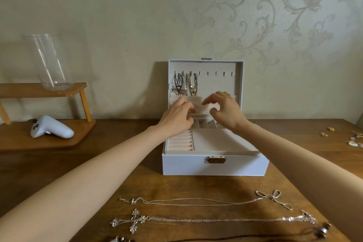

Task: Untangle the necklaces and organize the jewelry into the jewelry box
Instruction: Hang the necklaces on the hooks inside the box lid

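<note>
The white jewelry box [215,165] stands open on the wooden table, its lid upright against the wall. Three necklaces [185,84] hang from hooks at the lid's left side. My left hand [177,119] and my right hand [225,112] are both up at the pale fabric pocket [204,107] along the lid's lower part, with curled fingers pinching its edge. In front of the box lie a thin chain with a bow pendant [206,200], a cross necklace [135,220] and a dark beaded cord [322,230], each stretched out straight.
Small earrings and charms [353,138] are scattered at the table's right edge. At the left, a wooden shelf [45,139] carries a white game controller [51,127] below and a clear glass vase [51,63] on top. The wall is close behind the box.
</note>
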`<state>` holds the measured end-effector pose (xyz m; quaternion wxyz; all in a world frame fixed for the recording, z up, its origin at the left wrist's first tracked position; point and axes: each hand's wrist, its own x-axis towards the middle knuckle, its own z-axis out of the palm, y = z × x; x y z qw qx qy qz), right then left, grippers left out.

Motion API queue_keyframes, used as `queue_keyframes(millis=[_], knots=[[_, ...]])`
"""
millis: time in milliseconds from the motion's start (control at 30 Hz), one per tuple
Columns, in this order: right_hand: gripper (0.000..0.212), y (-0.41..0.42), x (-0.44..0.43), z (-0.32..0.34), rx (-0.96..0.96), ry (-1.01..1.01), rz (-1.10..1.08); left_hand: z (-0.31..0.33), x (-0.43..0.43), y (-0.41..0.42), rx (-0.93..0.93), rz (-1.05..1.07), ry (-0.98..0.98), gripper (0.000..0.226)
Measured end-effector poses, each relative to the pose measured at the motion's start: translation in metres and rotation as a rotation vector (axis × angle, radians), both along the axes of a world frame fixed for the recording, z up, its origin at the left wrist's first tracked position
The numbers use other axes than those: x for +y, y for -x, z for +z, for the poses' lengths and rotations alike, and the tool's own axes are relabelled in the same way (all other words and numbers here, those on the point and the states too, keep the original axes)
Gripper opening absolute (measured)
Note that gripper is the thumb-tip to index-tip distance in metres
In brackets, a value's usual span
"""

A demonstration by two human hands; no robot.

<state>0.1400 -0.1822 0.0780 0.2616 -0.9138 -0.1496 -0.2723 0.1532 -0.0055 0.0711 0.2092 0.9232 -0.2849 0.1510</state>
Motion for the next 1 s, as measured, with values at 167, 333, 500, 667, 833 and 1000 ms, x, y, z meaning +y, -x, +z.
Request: queue_keyframes(millis=[167, 333, 500, 667, 833, 1000], knots=[[0.023, 0.048, 0.004, -0.013, -0.008, 0.119, 0.080, -0.008, 0.011, 0.039, 0.062, -0.104, -0.035, 0.006], [0.008, 0.099, -0.010, -0.018, -0.183, 0.187, 0.115, -0.023, 0.031, 0.085, 0.088, -0.159, 0.161, 0.013], [0.009, 0.139, -0.036, -0.018, 0.269, 0.280, 0.182, -0.030, 0.043, 0.111, 0.057, -0.174, 0.177, 0.017], [0.021, 0.157, -0.053, -0.026, 0.484, 0.534, -0.041, -0.028, 0.043, 0.119, 0.055, -0.164, 0.187, 0.016], [0.032, 0.163, -0.062, -0.026, 0.614, 0.426, -0.188, -0.030, 0.038, 0.125, -0.066, -0.140, 0.125, 0.009], [0.017, 0.168, -0.067, -0.025, 0.742, 0.299, -0.147, -0.023, 0.019, 0.141, -0.152, -0.206, 0.097, 0.006]])
